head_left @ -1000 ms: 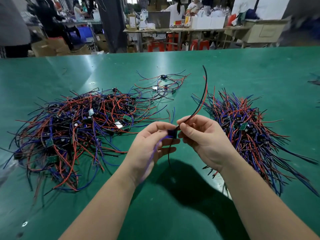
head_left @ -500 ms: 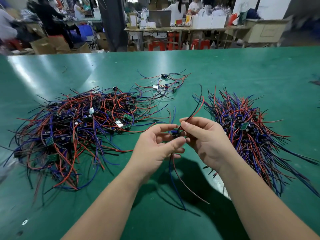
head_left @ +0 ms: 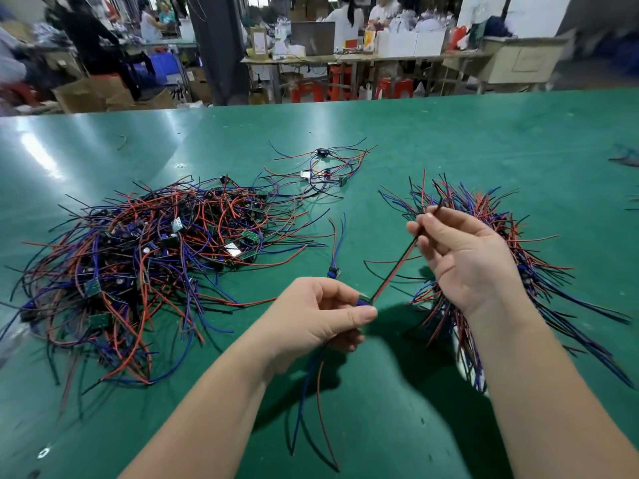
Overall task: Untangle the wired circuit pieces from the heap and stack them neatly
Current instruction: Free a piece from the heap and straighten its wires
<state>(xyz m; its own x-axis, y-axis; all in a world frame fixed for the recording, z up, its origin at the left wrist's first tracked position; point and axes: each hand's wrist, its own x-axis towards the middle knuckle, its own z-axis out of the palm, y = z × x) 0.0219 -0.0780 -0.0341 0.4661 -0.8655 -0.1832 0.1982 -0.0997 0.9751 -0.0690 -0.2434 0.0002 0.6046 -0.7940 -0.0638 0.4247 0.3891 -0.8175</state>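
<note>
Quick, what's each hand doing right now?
Left hand: pinching the small circuit board.
Right hand: pinching its red and black wires.

Glossy green counter (head_left: 484,140), streaked with reflected light (head_left: 38,150) far left of the left hand (head_left: 311,316). Well beyond the right hand (head_left: 466,261), a cluttered workbench (head_left: 380,58), red stools (head_left: 394,88) beneath, a beige cabinet (head_left: 518,60) alongside. Beyond the left hand, a dark pillar (head_left: 218,46), cardboard boxes (head_left: 83,95) further left.

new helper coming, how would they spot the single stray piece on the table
Find the big tangled heap on the green table's left. Just right of it, beyond the left hand, one blue piece lies alone, outside every pile.
</note>
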